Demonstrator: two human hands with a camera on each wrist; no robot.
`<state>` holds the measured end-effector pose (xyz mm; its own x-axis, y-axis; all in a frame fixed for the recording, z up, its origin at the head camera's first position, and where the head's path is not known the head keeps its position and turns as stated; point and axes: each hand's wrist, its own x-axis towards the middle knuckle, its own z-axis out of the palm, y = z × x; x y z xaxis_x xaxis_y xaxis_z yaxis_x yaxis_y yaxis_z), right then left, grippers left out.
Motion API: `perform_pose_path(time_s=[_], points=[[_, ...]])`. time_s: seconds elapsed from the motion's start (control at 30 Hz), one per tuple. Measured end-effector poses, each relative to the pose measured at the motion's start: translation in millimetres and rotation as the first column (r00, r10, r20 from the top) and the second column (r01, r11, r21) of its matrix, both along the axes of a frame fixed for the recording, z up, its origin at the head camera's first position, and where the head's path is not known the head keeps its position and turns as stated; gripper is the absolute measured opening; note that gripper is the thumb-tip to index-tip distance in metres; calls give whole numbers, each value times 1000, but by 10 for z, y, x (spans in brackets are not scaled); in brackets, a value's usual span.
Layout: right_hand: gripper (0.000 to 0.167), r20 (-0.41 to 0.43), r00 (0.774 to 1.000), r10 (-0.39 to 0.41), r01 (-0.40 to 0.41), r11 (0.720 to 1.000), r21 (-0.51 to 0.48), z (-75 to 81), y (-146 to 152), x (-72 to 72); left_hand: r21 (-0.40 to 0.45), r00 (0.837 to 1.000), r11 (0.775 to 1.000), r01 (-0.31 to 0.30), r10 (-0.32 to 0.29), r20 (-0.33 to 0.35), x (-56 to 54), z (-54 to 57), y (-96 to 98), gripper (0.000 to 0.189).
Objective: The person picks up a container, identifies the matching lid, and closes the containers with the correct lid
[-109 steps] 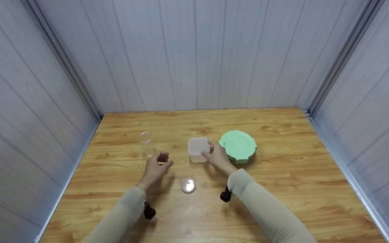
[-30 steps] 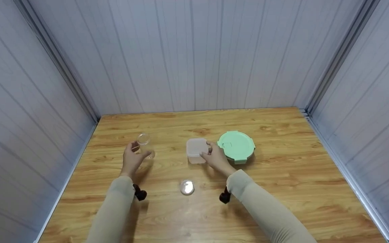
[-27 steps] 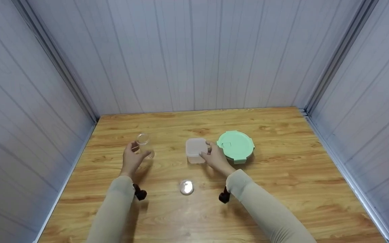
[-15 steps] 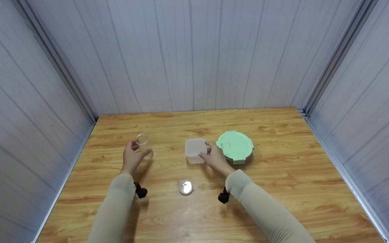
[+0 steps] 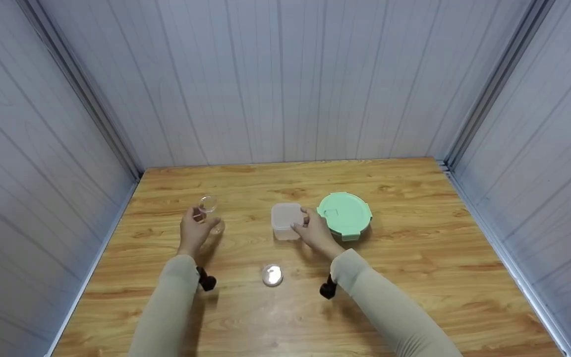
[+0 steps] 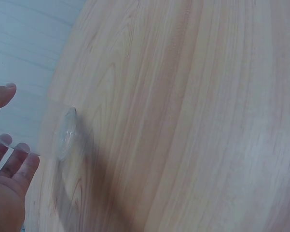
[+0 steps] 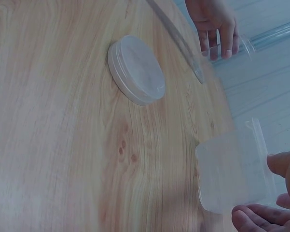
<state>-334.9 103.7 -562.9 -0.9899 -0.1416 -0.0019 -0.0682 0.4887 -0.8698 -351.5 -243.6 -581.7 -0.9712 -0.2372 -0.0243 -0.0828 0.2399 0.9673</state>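
Observation:
My left hand grips a clear cylindrical jar from its left side, thumb on the near side. The jar stands upright, and its see-through wall is hard to make out. In the left wrist view the jar's round base shows beyond the fingers. My right hand holds a frosted square container by its right side, thumb and fingers near the lid. The same container shows at lower right in the right wrist view.
A round mint-green lidded box stands just right of my right hand. A small round clear lid lies on the wooden table between my forearms. Pale panel walls enclose the back and both sides.
Since the earliest frame my left hand has moved left and away from me and taken hold of the jar. My right hand keeps its hold on the square container. Little differs over the last second.

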Motion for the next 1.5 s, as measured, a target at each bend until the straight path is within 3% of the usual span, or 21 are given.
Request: perform_pose_path(time_s=[0.7, 1.0, 1.5], points=[[65, -6, 1000, 1, -1, 1000, -7, -26, 11, -14, -44, 998, 998, 53, -54, -33, 142, 103, -35, 61], [65, -3, 1000, 4, -4, 1000, -10, -31, 27, -11, -63, 992, 991, 115, -118, -50, 252, 150, 64, 54], [65, -6, 1000, 11, -11, 1000, -29, -48, 20, 5, -29, 988, 989, 147, -148, -35, 365, 185, 248, 52]])
